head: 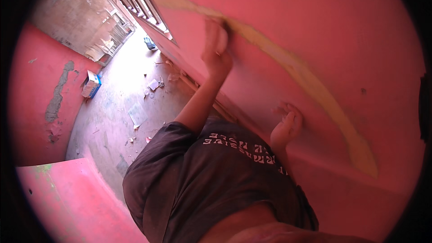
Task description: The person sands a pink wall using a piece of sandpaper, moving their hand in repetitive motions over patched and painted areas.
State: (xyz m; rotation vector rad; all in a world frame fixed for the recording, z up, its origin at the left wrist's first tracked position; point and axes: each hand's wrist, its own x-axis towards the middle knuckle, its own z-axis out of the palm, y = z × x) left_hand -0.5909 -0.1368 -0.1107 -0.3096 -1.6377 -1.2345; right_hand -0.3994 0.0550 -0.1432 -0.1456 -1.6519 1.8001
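My left hand (217, 45) is raised against a pink painted wall (337, 40), at the edge of a curved yellowish band (290, 62) on it. Its fingers are blurred. A pale rounded shape shows beside them, and I cannot tell whether it is a held object or part of the hand. Lower down and to the right, my right hand (287, 126) is near the same wall, below the band. The fingers are loosely bent and somewhat apart, with nothing visible in them. From there the band bends down to a blunt end at the lower right.
A barred window (145, 3) opens at the upper left. Paper scraps and rubble litter the concrete floor (111, 118). A blue-and-white cardboard box (91, 85) stands by the opposite wall (30, 91), whose plaster is broken. A pink surface (77, 195) fills the lower left.
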